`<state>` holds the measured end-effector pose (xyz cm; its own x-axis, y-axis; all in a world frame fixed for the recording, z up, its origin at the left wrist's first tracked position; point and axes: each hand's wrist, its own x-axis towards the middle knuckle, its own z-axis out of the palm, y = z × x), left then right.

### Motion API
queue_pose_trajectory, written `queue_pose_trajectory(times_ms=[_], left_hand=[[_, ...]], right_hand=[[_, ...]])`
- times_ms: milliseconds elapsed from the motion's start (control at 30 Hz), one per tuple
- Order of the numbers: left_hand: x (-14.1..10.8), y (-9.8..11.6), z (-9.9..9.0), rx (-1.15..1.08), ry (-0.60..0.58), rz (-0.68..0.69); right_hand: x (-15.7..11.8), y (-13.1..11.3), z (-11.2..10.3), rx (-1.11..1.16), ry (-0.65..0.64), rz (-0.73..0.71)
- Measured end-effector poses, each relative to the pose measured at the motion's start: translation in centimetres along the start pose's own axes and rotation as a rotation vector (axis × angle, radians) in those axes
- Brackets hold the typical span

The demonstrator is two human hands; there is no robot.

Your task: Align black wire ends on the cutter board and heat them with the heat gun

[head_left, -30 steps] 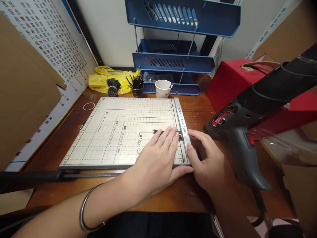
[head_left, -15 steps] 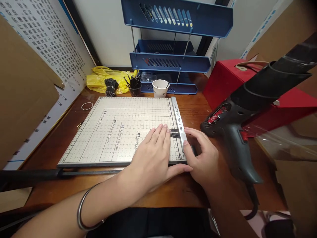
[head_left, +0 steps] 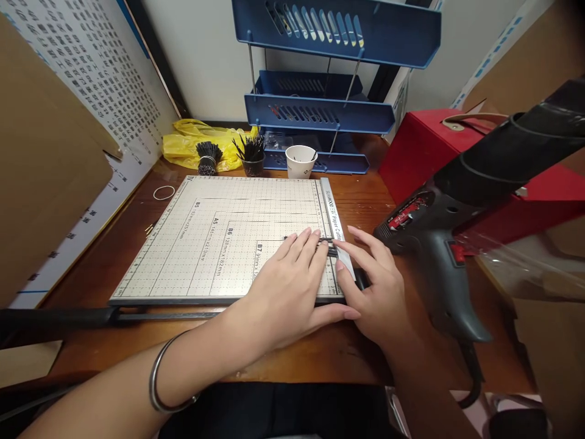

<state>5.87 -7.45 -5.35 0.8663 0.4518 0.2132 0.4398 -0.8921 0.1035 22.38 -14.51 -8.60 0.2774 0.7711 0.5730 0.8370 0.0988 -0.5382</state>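
A paper cutter (head_left: 173, 250) with a printed grid lies on the wooden table. My left hand (head_left: 290, 277) rests flat on its right part, fingers stretched out and close together. Under those fingers lie several thin black wire-like pieces (head_left: 333, 250), whose ends stick out to the right and slightly to the left; their middles are covered. My right hand (head_left: 375, 283) is at the cutter's white edge strip (head_left: 333, 210), fingers curved and apart. Its index fingertip is at the pieces' right ends, and the thumb lies against the strip. I see nothing gripped in it.
The cutter's blade arm (head_left: 169, 316) lies along the front edge. Behind stand a tied black bundle (head_left: 209, 160), a dark cup of black pieces (head_left: 253, 164), a white cup (head_left: 300, 163) and a blue rack (head_left: 320, 113). At right are a heat gun (head_left: 439, 244) and red box (head_left: 420, 146).
My right hand's fingers have lifted off the strip and spread, the index fingertip shifting left to the black ends. Small black ends now show left of my left hand's fingers. The view has shifted slightly.
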Motion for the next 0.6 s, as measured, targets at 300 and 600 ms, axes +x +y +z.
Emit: queue_pose_trajectory(times_ms=[300, 600], left_hand=[[0.25, -0.73, -0.35, -0.052, -0.005, 0.015], [0.07, -0.29, 0.26, -0.024, 0.044, 0.04]], right_hand=[[-0.11, -0.01, 0.0, -0.042, -0.012, -0.025], [0.07, 0.04, 0.15, -0.043, -0.004, -0.04]])
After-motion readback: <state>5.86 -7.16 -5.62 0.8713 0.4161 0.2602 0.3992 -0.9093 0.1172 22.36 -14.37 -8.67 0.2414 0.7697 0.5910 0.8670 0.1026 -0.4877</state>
